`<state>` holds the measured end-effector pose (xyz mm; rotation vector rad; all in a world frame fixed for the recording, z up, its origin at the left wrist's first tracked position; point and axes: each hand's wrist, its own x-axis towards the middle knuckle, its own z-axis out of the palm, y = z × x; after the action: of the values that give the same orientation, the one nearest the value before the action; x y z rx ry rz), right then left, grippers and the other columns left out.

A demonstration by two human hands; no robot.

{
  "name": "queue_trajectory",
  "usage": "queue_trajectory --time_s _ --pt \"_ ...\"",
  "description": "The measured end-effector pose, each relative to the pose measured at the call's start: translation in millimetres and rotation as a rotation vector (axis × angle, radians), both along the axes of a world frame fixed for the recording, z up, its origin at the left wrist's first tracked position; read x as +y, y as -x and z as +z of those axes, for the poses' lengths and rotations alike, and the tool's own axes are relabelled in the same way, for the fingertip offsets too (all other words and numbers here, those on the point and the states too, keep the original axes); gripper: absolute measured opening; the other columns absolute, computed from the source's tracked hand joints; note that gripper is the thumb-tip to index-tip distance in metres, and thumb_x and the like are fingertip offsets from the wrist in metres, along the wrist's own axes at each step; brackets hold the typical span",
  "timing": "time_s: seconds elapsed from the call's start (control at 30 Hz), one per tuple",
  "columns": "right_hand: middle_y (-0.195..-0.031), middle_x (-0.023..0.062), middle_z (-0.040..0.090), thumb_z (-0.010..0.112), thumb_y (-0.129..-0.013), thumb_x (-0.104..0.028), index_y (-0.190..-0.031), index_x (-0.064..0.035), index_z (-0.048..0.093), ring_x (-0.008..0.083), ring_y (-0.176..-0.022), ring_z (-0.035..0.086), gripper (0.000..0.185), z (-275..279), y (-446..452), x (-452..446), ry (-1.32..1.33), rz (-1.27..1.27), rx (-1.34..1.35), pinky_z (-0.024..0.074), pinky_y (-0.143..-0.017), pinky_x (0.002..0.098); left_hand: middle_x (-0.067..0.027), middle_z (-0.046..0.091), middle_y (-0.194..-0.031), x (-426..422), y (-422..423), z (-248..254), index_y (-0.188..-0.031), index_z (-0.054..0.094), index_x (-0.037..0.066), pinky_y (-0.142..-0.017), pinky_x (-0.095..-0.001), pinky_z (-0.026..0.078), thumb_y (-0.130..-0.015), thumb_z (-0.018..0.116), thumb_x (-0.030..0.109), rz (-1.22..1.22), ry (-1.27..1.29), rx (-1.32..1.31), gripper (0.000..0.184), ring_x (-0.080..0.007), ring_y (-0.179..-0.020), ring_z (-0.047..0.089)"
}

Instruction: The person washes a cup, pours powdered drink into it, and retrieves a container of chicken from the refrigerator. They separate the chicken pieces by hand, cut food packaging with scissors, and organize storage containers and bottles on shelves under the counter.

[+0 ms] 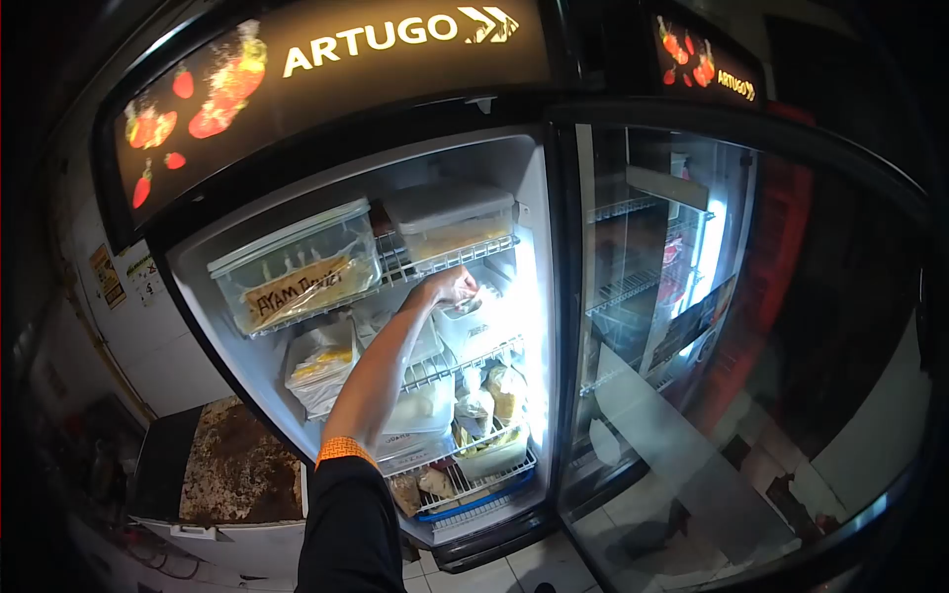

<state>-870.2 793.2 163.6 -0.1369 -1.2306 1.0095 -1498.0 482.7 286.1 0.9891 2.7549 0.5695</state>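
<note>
Head view: inside fridge (533, 178), left hand (448, 288) arches over white tub (473, 332), probably to clear its rim, fingers bunched together, any pinch unclear.

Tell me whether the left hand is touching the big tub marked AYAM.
Apart. The head view shows the left hand off to the right of the marked tub, with wire shelf bars visible between them.

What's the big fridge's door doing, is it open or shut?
Open. The glass door is swung out to the right, and a hand reaches inside the fridge.
</note>
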Motion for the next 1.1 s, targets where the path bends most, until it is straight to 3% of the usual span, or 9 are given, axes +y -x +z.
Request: queue_trajectory --time_s 0.07,0.13,0.27,0.43,0.5,0.63,0.83,0.93,1.1 --pt "-0.111 0.031 0.053 0.033 -0.09 -0.061 -0.124 0.0145 0.042 0.0404 -0.094 0.058 0.084 -11 -7 18 -0.003 0.054 -0.041 0.0522 -0.075 0.0413 -0.0031 0.067 -0.087 6 1 1 -0.103 0.066 -0.001 -0.068 -0.0241 0.051 -0.078 0.056 -0.005 -0.029 -0.206 -0.271 0.027 -0.0127 -0.073 0.062" --pt "-0.111 0.0309 0.053 0.036 -0.089 -0.059 -0.124 0.0141 0.042 0.0399 -0.093 0.058 0.081 -11 -5 27 0.011 0.052 -0.026 0.0525 -0.074 0.0412 -0.0078 0.065 -0.108 1 38 -19 -0.118 0.061 0.004 -0.083 -0.0279 0.05 -0.079 0.06 0.002 -0.315 -0.027 -0.026 0.038 -0.0181 -0.093 0.062" --pt "-0.111 0.0307 0.053 0.041 -0.088 -0.054 -0.125 0.0134 0.041 0.039 -0.091 0.059 0.077 -14 -3 39 0.025 0.049 -0.001 0.053 -0.072 0.0408 -0.0212 0.056 -0.123 12 16 -18 -0.131 0.049 0.007 -0.101 -0.0359 0.04 -0.078 0.065 0.018 -0.129 0.229 0.141 0.056 -0.0311 -0.115 0.053" --pt "-0.11 0.0304 0.053 0.047 -0.085 -0.048 -0.125 0.0125 0.04 0.0378 -0.088 0.06 0.073 -13 -5 52 0.019 0.036 -0.004 0.0536 -0.069 0.0404 -0.0133 0.068 -0.087 23 -7 3 -0.083 0.069 0.005 -0.075 -0.0388 0.049 -0.067 0.068 0.012 0.113 0.294 0.181 0.018 -0.026 -0.085 0.065" --pt "-0.11 0.0303 0.054 0.05 -0.085 -0.046 -0.125 0.0121 0.039 0.0374 -0.087 0.06 0.072 -15 -3 57 0.022 0.043 0.003 0.0538 -0.068 0.0403 -0.0146 0.067 -0.087 13 -16 -1 -0.086 0.068 0.005 -0.075 -0.0385 0.049 -0.066 0.069 0.013 -0.024 0.147 0.419 0.022 -0.0292 -0.085 0.065" --pt "-0.11 0.0301 0.054 0.055 -0.083 -0.041 -0.126 0.0114 0.038 0.0365 -0.085 0.061 0.07 -13 -1 62 0.016 0.061 0.011 0.0543 -0.066 0.0399 -0.0106 0.068 -0.087 -3 13 -15 -0.09 0.065 0.008 -0.073 -0.0348 0.05 -0.066 0.071 0.015 -0.21 0.126 0.174 0.025 -0.0244 -0.082 0.064" --pt "-0.109 0.0298 0.055 0.062 -0.08 -0.034 -0.127 0.0103 0.037 0.0351 -0.081 0.062 0.069 -19 4 67 0.013 0.114 0.05 0.0551 -0.063 0.0395 -0.0161 0.065 -0.091 2 1 -29 -0.095 0.063 0.004 -0.075 -0.0378 0.049 -0.067 0.074 0.023 0.084 0.022 0.367 0.036 -0.0291 -0.088 0.063" --pt "-0.109 0.0296 0.055 0.066 -0.079 -0.031 -0.127 0.0098 0.037 0.0344 -0.079 0.062 0.069 -21 1 67 -0.002 0.126 0.069 0.0554 -0.061 0.0392 -0.0171 0.066 -0.093 11 10 -26 -0.097 0.066 0.004 -0.076 -0.0389 0.049 -0.067 0.073 0.03 0.144 0.392 0.105 0.04 -0.0305 -0.091 0.063" --pt "-0.109 0.0293 0.055 0.072 -0.077 -0.025 -0.128 0.0089 0.035 0.0332 -0.077 0.063 0.071 -29 -1 73 -0.094 0.132 0.119 0.056 -0.058 0.0388 -0.0127 0.067 -0.099 9 -9 -34 -0.096 0.068 0.01 -0.081 -0.0399 0.051 -0.072 0.071 0.03 -0.027 0.109 0.372 0.031 -0.0294 -0.094 0.062"
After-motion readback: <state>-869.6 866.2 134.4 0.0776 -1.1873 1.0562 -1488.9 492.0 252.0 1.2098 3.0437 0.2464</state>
